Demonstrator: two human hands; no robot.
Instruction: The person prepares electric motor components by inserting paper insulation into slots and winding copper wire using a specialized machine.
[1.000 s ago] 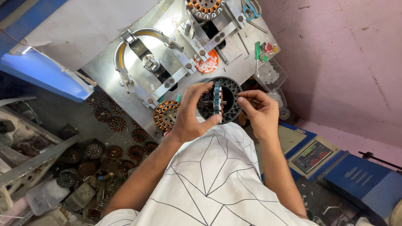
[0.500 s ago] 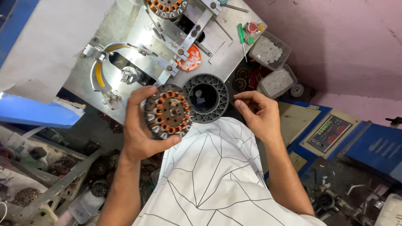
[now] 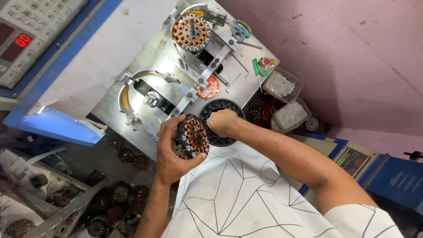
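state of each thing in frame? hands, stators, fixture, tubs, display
left hand: gripping the wound stator
wound stator: held up on edge, copper coils showing
right hand: closed fist on the black ring
black ring: flat on the bench, partly covered
second stator: seated on the metal fixture
metal fixture: empty near station
scissors: lying closed
plastic tubs: open, holding white pieces
red display: lit

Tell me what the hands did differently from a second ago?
The left hand let go of the black ring and took hold of a copper-wound stator, holding it up. The right hand moved onto the black ring, closed in a fist. The metal fixture and scissors stayed as they were.
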